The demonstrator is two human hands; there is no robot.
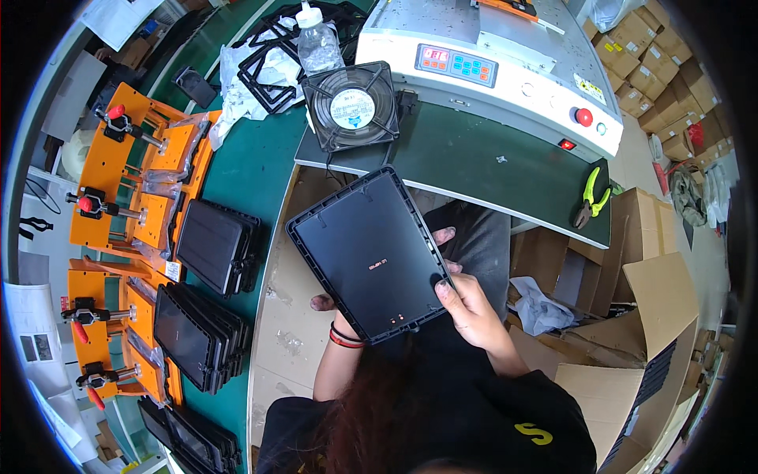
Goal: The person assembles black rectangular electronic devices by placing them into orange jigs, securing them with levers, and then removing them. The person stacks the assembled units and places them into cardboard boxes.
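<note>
A black rectangular tablet housing (pixel 371 253) with a raised rim is tilted in front of me, held by both hands. My left hand (pixel 344 324) is closed on it from below, mostly hidden behind the panel. Its thumb shows at the left edge, and fingertips show past the right edge. Round the lower right edge my right hand (pixel 472 310) is closed, thumb on the rim. Small copper-coloured dots sit near the panel's lower corner. To the left, similar black housings lie in stacks, an upper stack (pixel 217 245) and a middle stack (pixel 193 336).
Orange clamp fixtures (pixel 154 229) with red-tipped handles line the left bench. A fan (pixel 351 107) stands beyond the housing, below a clear bottle (pixel 317 47). At the right are a white machine (pixel 497 67), green-handled pliers (pixel 591 197) and an open cardboard box (pixel 663 296).
</note>
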